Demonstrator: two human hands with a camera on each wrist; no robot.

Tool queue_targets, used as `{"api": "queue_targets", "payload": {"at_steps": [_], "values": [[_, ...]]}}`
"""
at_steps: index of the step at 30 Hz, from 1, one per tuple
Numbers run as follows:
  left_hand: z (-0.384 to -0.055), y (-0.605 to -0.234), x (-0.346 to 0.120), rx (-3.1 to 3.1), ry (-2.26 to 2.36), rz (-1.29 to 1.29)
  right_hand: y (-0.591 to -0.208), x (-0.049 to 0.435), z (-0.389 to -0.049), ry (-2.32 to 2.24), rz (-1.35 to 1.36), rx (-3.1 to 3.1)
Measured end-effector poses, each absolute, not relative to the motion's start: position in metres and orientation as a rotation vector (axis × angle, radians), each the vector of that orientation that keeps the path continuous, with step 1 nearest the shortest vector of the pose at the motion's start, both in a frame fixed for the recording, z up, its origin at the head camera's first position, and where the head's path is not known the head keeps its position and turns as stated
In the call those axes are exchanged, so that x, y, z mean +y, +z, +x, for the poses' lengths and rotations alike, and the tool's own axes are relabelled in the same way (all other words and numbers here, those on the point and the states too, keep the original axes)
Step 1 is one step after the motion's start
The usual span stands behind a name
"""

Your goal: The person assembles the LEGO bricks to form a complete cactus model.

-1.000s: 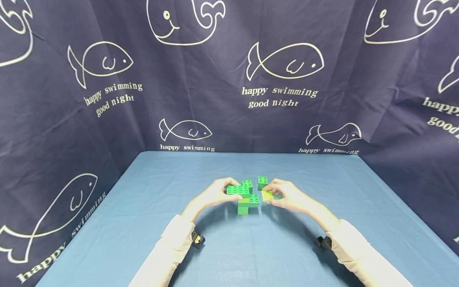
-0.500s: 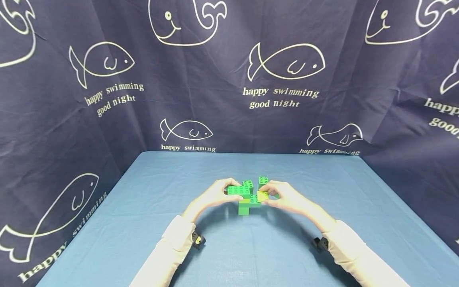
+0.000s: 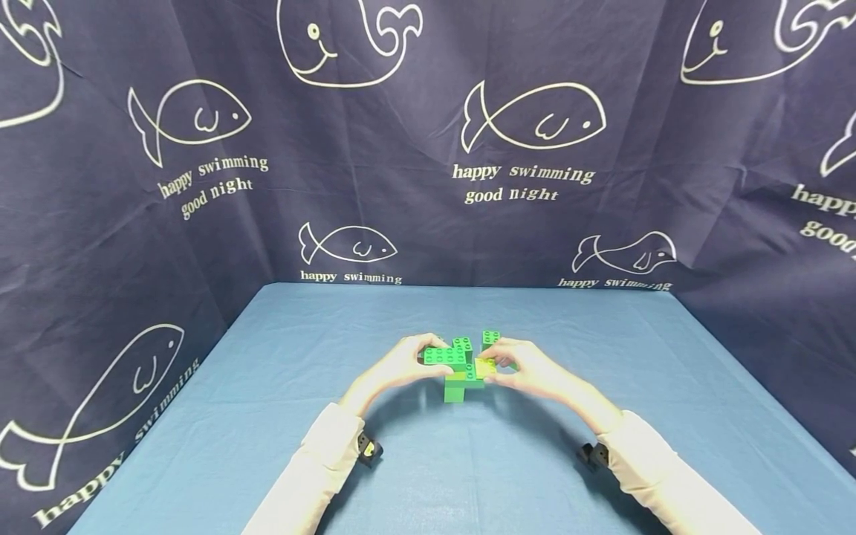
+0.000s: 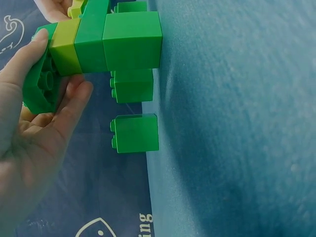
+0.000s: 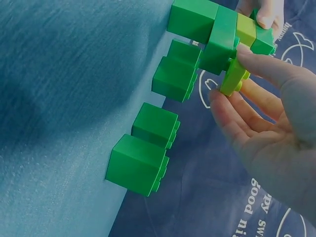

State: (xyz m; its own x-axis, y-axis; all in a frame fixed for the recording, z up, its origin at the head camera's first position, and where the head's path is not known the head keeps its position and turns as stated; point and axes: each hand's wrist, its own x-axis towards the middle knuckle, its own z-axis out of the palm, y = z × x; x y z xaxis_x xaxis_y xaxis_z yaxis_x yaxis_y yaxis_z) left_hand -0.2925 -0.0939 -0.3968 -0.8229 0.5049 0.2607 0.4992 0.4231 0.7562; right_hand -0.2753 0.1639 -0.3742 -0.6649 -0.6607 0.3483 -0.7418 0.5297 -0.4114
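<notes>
In the head view a stack of toy building bricks stands mid-table: a green base brick [image 3: 454,394], a wider green brick [image 3: 476,384] across it, a yellow-green brick [image 4: 65,44] above that, and a studded green brick [image 3: 441,357] on top. My left hand [image 3: 406,362] pinches the top green brick between thumb and fingers. My right hand [image 3: 533,365] pinches another yellow-green brick [image 5: 233,79] over the right end of the wider green brick, beside the stack's upper layers. Whether that brick is pressed onto the studs cannot be told.
Several loose green bricks [image 5: 136,165] stand on the blue tablecloth [image 3: 428,468] behind and to the right of the stack; one green brick [image 3: 491,338] shows just beyond my right hand. Dark blue cloth [image 3: 428,148] with fish drawings walls the back and sides.
My right hand has moved left with its yellow-green brick, from beside the stack to over the wider green brick's right end. My left hand keeps its grip in about the same place.
</notes>
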Motion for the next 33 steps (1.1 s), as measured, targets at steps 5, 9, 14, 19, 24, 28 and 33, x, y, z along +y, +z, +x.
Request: {"api": "queue_targets", "payload": {"at_steps": [5, 9, 14, 19, 24, 28, 33], "values": [[-0.284, -0.387, -0.093, 2.65, 1.4, 0.95, -0.375, 0.163, -0.276, 0.823, 1.212, -2.612], [-0.289, -0.393, -0.094, 2.639, 1.409, 0.975, -0.375, 0.163, -0.276, 0.82, 1.204, -2.621], [-0.294, -0.399, -0.095, 2.623, 1.416, 0.974, -0.375, 0.163, -0.276, 0.842, 1.192, -2.637], [-0.294, -0.398, -0.096, 2.61, 1.435, 0.967, -0.373, 0.163, -0.277, 0.844, 1.197, -2.634], [-0.294, -0.397, -0.096, 2.619, 1.412, 0.977, -0.374, 0.163, -0.277, 0.827, 1.212, -2.638], [-0.293, -0.396, -0.095, 2.624, 1.399, 0.965, -0.375, 0.163, -0.278, 0.834, 1.224, -2.637], [-0.292, -0.395, -0.095, 2.629, 1.393, 0.938, -0.374, 0.162, -0.277, 0.827, 1.227, -2.618]]}}
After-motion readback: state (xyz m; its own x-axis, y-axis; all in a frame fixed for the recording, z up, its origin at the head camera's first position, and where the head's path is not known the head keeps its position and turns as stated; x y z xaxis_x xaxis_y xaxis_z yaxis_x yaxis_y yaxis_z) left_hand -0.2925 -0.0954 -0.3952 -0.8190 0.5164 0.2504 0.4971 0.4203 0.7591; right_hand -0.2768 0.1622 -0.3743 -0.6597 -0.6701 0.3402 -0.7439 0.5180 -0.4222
